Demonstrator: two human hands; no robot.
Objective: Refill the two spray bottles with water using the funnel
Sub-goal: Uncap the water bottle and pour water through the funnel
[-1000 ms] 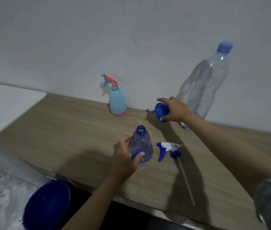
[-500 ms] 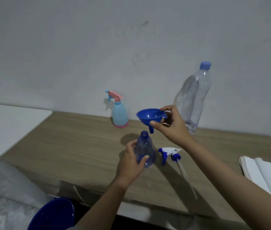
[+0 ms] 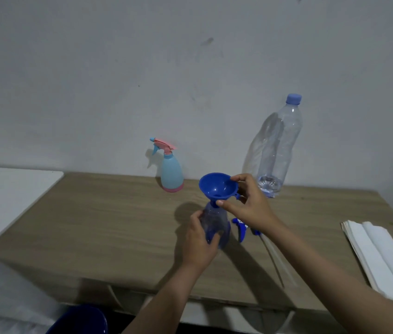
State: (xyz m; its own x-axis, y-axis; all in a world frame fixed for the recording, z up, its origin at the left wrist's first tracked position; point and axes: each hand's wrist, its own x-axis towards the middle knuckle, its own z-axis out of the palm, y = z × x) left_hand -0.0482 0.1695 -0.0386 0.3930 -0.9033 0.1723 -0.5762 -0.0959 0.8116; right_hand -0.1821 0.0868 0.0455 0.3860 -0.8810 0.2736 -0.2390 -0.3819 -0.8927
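Right now my left hand [image 3: 200,239] wraps the clear blue spray bottle [image 3: 214,225] at table middle; my right hand [image 3: 246,203] pinches the round blue plastic funnel [image 3: 217,186] at its twelve o'clock. Crooked, it could tip and spill.

The right hand [image 3: 248,203] held the blue funnel [image 3: 217,186] in the clear blue bottle [image 3: 214,225], which the left hand [image 3: 199,239] gripped on the table [image 3: 118,225].

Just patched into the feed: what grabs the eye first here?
The bright blue funnel at table centre, its spout in the neck of the clear blue spray bottle; the right hand pinches its rim, the left hand steadies the bottle. Behind stand a pale blue and pink spray bottle and a tall capped water bottle.
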